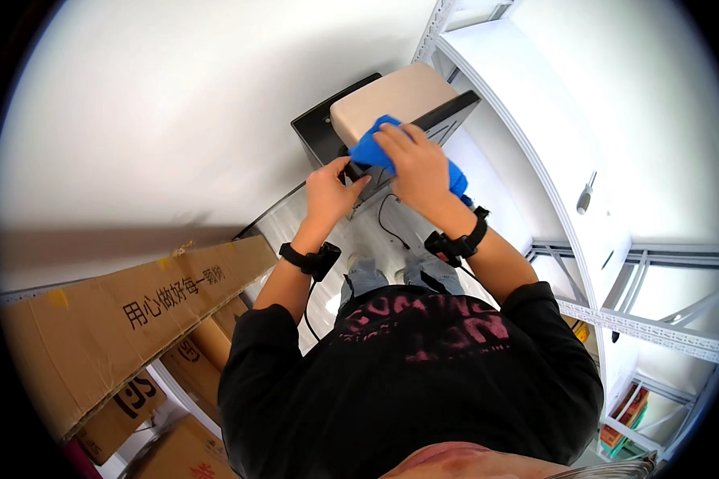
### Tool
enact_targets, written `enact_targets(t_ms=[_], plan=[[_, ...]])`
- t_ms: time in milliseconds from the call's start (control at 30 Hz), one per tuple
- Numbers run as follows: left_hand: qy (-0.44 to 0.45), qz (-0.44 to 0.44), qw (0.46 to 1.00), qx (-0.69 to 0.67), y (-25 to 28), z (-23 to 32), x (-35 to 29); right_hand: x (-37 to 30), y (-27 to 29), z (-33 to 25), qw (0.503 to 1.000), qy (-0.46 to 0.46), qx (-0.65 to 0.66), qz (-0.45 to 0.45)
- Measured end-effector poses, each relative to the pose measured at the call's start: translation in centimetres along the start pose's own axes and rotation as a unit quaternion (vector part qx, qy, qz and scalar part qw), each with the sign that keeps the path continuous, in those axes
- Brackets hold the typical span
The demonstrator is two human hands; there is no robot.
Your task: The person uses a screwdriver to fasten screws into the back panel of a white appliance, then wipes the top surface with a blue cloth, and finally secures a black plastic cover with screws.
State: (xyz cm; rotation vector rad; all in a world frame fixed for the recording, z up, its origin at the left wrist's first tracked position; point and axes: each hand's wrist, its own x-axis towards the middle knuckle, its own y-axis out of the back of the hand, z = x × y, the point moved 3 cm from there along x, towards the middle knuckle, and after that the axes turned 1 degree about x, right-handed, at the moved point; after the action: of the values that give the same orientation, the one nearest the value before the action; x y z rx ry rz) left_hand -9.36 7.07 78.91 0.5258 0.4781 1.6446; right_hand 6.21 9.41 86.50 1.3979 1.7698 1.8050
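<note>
My right hand (417, 166) is closed over a blue cloth (369, 150), part of which hangs out below the palm. It presses the cloth near the front edge of a piece of equipment with a rounded beige top (399, 96) and black sides (447, 112). Beside it, my left hand (329, 191) has its thumb and fingers around a small black part (351, 169) at the equipment's near corner. The cloth and fingers partly cover this part, so its kind does not show. Black straps with small devices sit on both wrists.
A long cardboard box (136, 311) lies at the left, with more cartons (168, 447) below it. White metal shelving (519, 120) curves along the right, and a screwdriver (586, 195) rests on a shelf. A black cable (390, 219) hangs toward the floor.
</note>
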Motion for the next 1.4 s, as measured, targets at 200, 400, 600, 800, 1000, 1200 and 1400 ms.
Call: enact_targets(t_ms=[200,400,600,800,1000,1200,1400], plan=[[-0.041,0.050,0.987,-0.150,-0.9,-2.3,0.0,-0.5,-0.2,-2.8,0.999,0.043,0.010,-0.020],[0.029,0.012,0.989,-0.144,-0.8,-0.9,-0.3,-0.9,0.0,1.8,0.999,0.045,0.017,-0.025],[0.033,0.025,0.985,-0.168,-1.1,-0.6,-0.6,0.3,1.4,11.0,0.998,-0.027,0.064,0.009],[0.072,0.007,0.987,-0.146,-0.9,-0.1,-0.4,0.9,2.3,19.9,0.995,-0.047,0.060,0.067],[0.120,0.015,0.988,-0.097,-0.6,1.4,-0.2,1.2,2.9,23.0,0.988,-0.102,0.100,0.063],[0.138,0.000,0.985,-0.107,-0.4,1.1,-0.2,1.5,2.9,19.9,0.998,-0.061,0.031,0.014],[0.122,-0.009,0.984,-0.128,-0.6,1.0,0.3,2.1,2.4,15.5,0.999,0.024,0.032,-0.018]])
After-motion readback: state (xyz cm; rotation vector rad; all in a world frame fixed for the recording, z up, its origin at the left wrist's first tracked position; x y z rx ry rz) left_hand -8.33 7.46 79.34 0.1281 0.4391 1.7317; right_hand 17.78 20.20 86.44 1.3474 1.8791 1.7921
